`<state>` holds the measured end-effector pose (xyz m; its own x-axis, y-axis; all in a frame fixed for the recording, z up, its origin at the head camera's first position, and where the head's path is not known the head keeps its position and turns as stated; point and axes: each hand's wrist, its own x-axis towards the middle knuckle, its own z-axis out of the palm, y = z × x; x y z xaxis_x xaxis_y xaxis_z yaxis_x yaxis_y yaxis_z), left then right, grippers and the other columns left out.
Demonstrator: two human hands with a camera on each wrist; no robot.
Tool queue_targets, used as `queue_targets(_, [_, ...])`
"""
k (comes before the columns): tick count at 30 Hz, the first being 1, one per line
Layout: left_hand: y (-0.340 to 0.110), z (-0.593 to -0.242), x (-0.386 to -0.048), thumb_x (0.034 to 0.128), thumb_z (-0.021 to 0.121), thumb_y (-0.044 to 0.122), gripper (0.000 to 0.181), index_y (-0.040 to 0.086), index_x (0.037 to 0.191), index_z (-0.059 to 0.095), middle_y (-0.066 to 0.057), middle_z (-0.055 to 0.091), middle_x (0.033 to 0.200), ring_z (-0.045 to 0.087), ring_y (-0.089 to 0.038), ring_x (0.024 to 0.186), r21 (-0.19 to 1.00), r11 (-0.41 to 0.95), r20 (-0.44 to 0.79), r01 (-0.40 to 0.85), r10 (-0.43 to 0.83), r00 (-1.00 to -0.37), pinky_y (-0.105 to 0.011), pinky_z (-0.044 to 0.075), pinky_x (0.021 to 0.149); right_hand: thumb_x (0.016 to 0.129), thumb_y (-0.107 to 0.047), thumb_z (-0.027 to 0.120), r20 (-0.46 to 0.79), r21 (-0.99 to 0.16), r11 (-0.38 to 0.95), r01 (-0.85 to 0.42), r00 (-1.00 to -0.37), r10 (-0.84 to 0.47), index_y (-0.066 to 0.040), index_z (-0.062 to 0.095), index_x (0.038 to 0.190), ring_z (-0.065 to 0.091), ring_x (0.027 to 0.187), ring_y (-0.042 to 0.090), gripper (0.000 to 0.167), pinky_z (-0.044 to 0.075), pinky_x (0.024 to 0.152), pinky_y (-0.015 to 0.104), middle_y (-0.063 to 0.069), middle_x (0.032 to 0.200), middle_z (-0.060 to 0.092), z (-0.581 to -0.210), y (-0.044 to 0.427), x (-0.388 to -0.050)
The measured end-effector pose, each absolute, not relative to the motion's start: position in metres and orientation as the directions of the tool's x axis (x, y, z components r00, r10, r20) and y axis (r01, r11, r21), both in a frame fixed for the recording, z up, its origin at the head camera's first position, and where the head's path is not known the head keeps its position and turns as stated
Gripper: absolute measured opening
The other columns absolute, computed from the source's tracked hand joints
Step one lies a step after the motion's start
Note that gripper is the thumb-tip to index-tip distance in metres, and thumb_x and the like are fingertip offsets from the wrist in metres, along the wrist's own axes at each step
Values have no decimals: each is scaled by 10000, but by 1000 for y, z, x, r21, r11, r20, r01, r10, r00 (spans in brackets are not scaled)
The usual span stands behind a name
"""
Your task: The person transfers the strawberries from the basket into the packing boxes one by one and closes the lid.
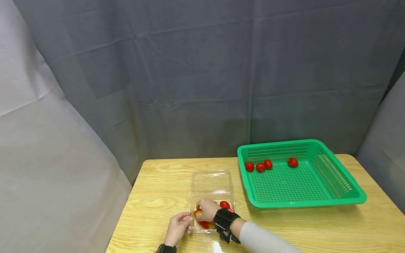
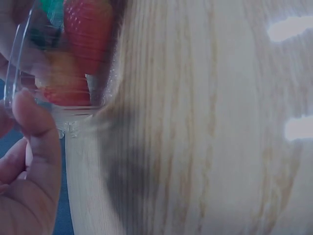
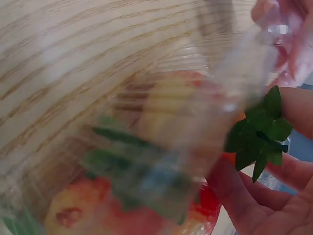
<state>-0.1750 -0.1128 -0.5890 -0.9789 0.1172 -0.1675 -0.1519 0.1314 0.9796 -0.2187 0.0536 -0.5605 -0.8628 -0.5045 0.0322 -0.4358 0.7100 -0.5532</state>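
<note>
A: What does the right hand (image 1: 208, 210) have hold of?

B: A strawberry (image 1: 197, 213) with green leaves. The grip is closed around it, thumb and fingers on the fruit, down inside the clear plastic box (image 1: 212, 192).

A: And the left hand (image 1: 178, 226)?

B: Its grip is nearly closed too, pinching the box's left edge.

A: Where's the box?

B: On the wooden surface (image 1: 164, 182), its lid (image 1: 212, 181) folded open toward the back. Other strawberries (image 1: 225, 205) lie in it, near the right hand.

A: And to the right?

B: A green basket (image 1: 307, 204) with four red strawberries (image 1: 261, 167) toward its back, three grouped at the left and one apart.
</note>
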Motion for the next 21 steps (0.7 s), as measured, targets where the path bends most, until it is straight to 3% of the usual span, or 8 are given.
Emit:
queue_targets(9, [-113,-586,-174,878,589,52,355,-173,1143,515,-16,503,741,540,-67,530,979,142,-164,-147,118,-979,-206,514,486,631,-187,751,3,-489,756,-436,-867,-498,-68,620,873,485,645,113,300,427,557,224,-7,743,570,-564,54,-219])
queue_targets(15, [-113,-585,-174,879,590,58,367,-176,1150,508,-27,515,741,543,-75,527,980,138,-162,-144,130,-978,-214,519,497,747,-191,718,-24,-593,688,-419,-845,-535,-26,617,1006,581,775,189,324,491,652,275,102,902,630,-529,69,-218])
queue_targets(21, [-114,-589,-175,873,598,66,375,-169,1152,513,-38,526,751,546,-80,521,980,135,-165,-149,122,-979,-210,513,491,816,-122,665,192,-684,591,-427,-888,-418,-13,620,1065,583,919,308,275,504,759,385,144,1023,627,-468,111,-236])
